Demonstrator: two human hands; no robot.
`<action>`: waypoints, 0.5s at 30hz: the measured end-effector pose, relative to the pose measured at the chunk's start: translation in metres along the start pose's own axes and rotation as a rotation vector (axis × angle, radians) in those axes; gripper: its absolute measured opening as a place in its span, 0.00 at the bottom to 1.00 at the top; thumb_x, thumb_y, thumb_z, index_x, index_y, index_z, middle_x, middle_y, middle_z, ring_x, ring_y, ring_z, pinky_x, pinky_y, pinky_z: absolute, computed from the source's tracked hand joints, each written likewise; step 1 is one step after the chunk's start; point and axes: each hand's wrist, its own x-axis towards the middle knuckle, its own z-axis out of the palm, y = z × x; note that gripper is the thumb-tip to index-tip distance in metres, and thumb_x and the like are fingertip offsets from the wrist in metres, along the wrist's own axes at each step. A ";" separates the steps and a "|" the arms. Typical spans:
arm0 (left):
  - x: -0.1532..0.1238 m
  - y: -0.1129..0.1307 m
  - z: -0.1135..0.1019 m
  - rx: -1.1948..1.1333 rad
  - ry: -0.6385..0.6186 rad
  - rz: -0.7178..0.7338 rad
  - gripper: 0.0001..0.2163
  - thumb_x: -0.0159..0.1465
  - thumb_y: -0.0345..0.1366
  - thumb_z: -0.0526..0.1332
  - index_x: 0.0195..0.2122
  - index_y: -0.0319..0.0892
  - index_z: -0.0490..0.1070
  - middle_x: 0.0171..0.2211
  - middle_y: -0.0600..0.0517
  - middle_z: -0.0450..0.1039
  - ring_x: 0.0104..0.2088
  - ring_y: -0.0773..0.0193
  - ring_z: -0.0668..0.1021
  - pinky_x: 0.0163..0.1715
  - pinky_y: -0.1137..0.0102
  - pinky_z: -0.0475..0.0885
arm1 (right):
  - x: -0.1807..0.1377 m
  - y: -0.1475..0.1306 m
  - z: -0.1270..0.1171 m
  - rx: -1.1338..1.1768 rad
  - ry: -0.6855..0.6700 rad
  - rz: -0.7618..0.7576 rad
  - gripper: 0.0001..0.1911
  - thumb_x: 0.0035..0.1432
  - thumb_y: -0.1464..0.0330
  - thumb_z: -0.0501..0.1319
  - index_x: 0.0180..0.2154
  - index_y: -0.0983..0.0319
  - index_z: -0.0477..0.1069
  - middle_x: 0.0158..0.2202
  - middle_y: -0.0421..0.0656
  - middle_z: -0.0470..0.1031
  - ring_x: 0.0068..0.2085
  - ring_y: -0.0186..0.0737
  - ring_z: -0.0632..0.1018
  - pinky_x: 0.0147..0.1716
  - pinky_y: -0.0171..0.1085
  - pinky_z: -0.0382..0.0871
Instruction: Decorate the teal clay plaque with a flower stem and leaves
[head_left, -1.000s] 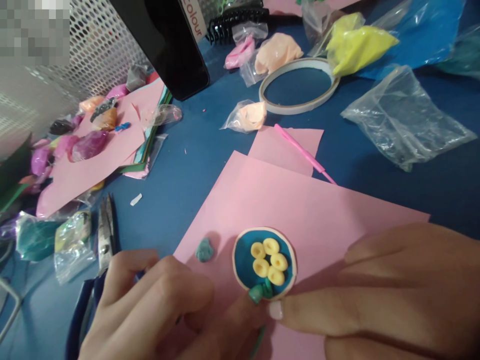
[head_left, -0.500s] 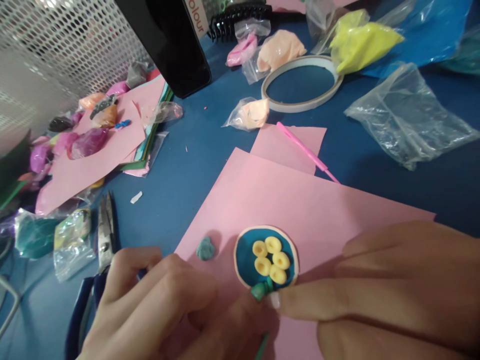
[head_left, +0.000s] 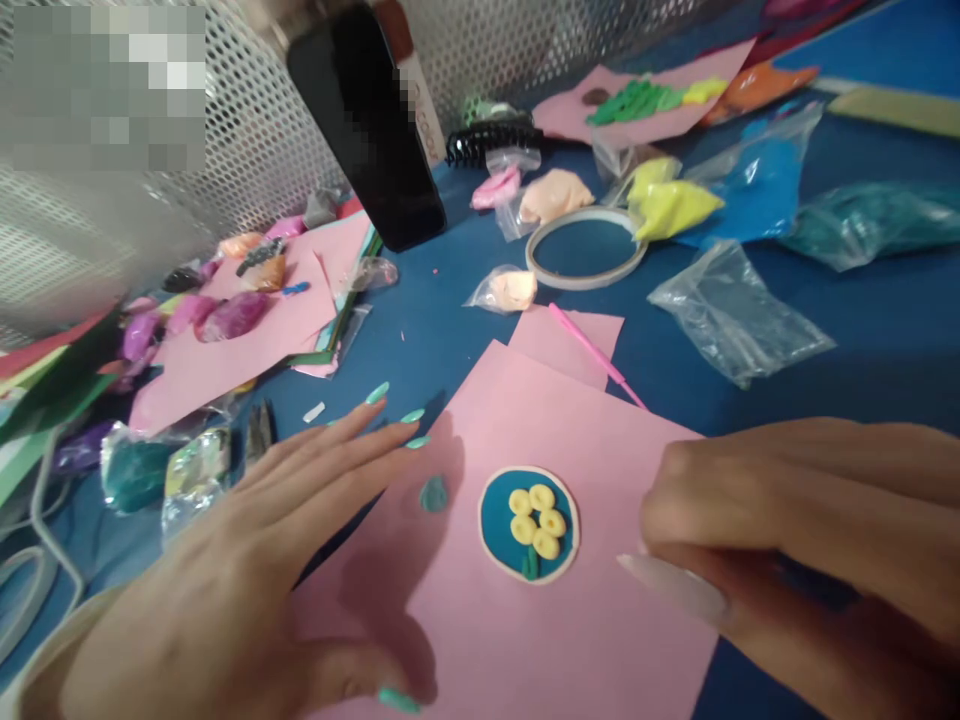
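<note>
A round clay disc (head_left: 492, 516), blue with a cream rim, lies on a pink paper sheet (head_left: 570, 430). Several small yellow clay rings (head_left: 535, 518) sit on it, with a small green stem (head_left: 530, 563) at its lower edge. A little teal clay lump (head_left: 433, 493) rests just left of the disc. My left hand (head_left: 247, 560) hovers flat over the sheet's left edge, fingers stretched out and holding nothing. My right hand (head_left: 787, 540) lies to the right of the disc with its fingers curled in and a long nail pointing left; nothing shows in it.
A white ring (head_left: 585, 250), a pink stick tool (head_left: 592, 352), clear plastic bags (head_left: 735, 310) and bagged clay in yellow (head_left: 671, 205), peach (head_left: 555, 192) and teal (head_left: 870, 222) lie behind. A black phone (head_left: 375, 130) leans on a mesh wall. Scissors (head_left: 259, 432) and clay packets sit at left.
Both hands have drawn away from the disc's lower edge, leaving the green stem on it. My left hand has opened flat and lifted. The view has tilted up and back.
</note>
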 end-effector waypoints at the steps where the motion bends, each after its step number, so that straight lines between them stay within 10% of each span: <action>1: 0.002 -0.001 -0.002 0.015 -0.053 0.046 0.43 0.46 0.59 0.59 0.60 0.53 0.42 0.59 0.53 0.54 0.58 0.47 0.58 0.53 0.52 0.62 | 0.004 -0.004 -0.001 0.023 -0.027 0.000 0.09 0.57 0.63 0.51 0.27 0.52 0.67 0.22 0.35 0.73 0.23 0.30 0.73 0.16 0.31 0.61; 9: 0.003 0.015 0.006 -0.042 -0.114 0.049 0.48 0.47 0.60 0.58 0.61 0.46 0.31 0.59 0.42 0.52 0.59 0.49 0.55 0.53 0.51 0.61 | 0.015 -0.002 -0.015 -0.070 0.005 -0.202 0.10 0.57 0.65 0.55 0.25 0.59 0.65 0.17 0.34 0.69 0.17 0.25 0.67 0.17 0.27 0.59; 15: 0.002 0.026 0.006 -0.138 -0.121 -0.039 0.50 0.47 0.51 0.64 0.61 0.47 0.26 0.54 0.42 0.62 0.50 0.51 0.70 0.41 0.62 0.73 | 0.041 0.024 -0.033 -0.270 0.057 0.055 0.14 0.58 0.66 0.52 0.21 0.61 0.64 0.14 0.36 0.63 0.17 0.30 0.65 0.17 0.32 0.53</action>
